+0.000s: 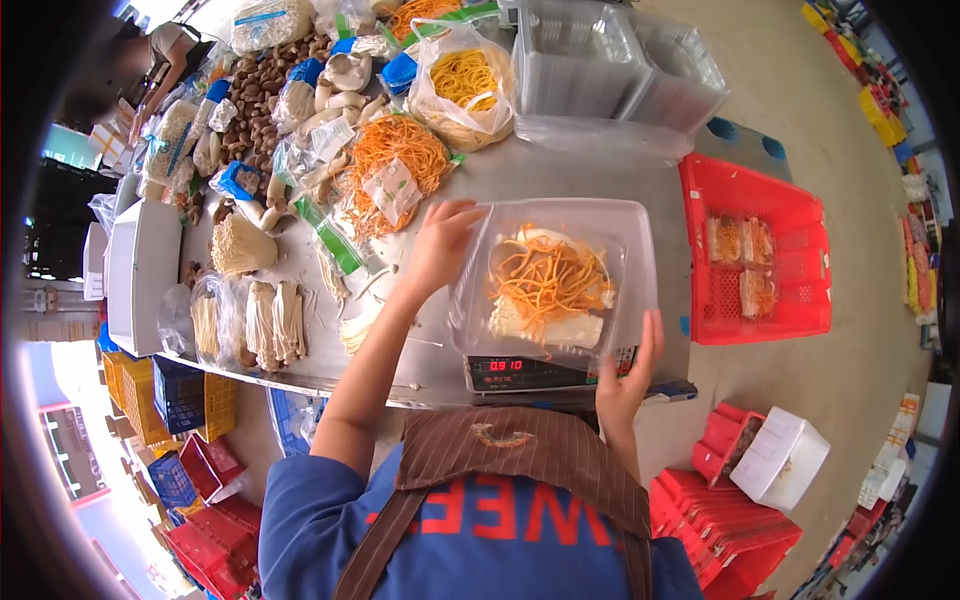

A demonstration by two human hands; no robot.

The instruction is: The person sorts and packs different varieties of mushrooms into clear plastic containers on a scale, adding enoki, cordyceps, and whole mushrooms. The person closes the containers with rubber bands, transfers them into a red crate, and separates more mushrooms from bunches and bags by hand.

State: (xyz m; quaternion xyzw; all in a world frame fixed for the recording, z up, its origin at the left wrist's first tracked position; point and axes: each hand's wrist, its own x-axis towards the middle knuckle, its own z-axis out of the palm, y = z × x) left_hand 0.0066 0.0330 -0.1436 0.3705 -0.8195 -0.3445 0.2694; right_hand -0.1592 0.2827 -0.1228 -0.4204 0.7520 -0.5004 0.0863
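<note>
A clear plastic tray (633, 283) sits over a digital scale (545, 376) whose red display reads 0.910. In the tray lie orange strand-like mushrooms (550, 279) on top of pale enoki mushrooms (560, 328). My left hand (445, 240) holds the tray's upper left side, its fingers along the rim. At the lower right corner, my right hand (628, 376) grips the tray, thumb and fingers on either side. Left of the tray are a heap of orange mushrooms (405, 150) with a bag on it and bundles of enoki (275, 325).
Stacked clear trays (580, 55) stand at the table's back. A white bag of yellow strands (465, 80) is beside them. Brown mushrooms (262, 105) fill the back left. To the right, a red crate (760, 190) holds several packed trays. A person (170, 60) is at the far left.
</note>
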